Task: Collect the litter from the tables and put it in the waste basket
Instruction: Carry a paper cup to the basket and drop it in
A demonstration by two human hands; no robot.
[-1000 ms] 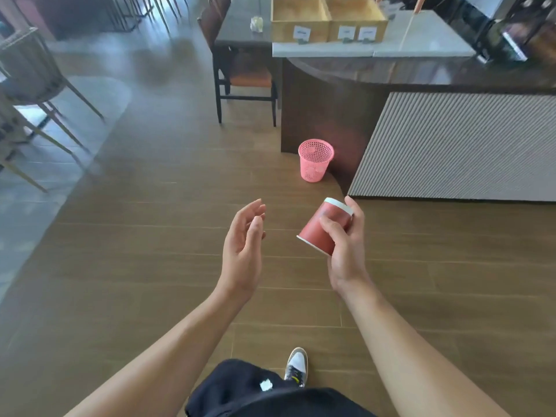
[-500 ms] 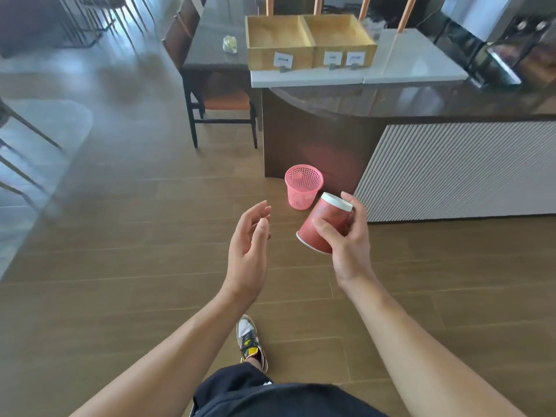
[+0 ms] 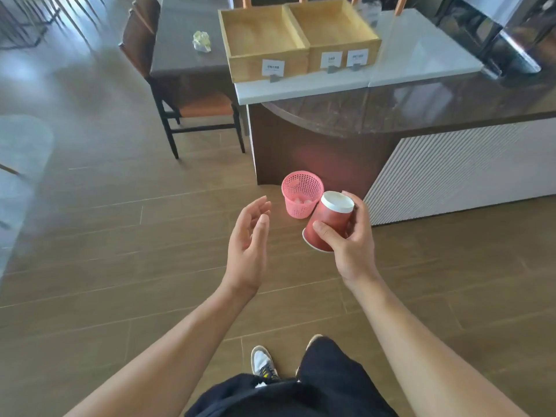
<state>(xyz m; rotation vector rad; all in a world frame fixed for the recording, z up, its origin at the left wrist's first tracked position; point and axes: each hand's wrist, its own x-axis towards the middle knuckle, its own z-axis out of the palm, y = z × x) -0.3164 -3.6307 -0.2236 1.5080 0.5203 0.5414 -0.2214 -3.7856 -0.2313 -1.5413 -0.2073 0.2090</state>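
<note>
Nearest us, our left hand hangs spread and empty, fingers relaxed, palm turned inward. Just beside it, our right hand curls its thumb and fingers round a red paper cup. The cup is tilted with its narrow white end up and away from us; whether that end is a base or a lid we cannot quite tell. We judge the cup light and thin-walled, easy to crush, so a loose hold round the mid-wall suits it. Past the cup, the pink waste basket stands on the floor with a few pale bits inside. Farther off, a crumpled wad, likely more litter, lies on the dark desk, left of two wooden boxes.
</note>
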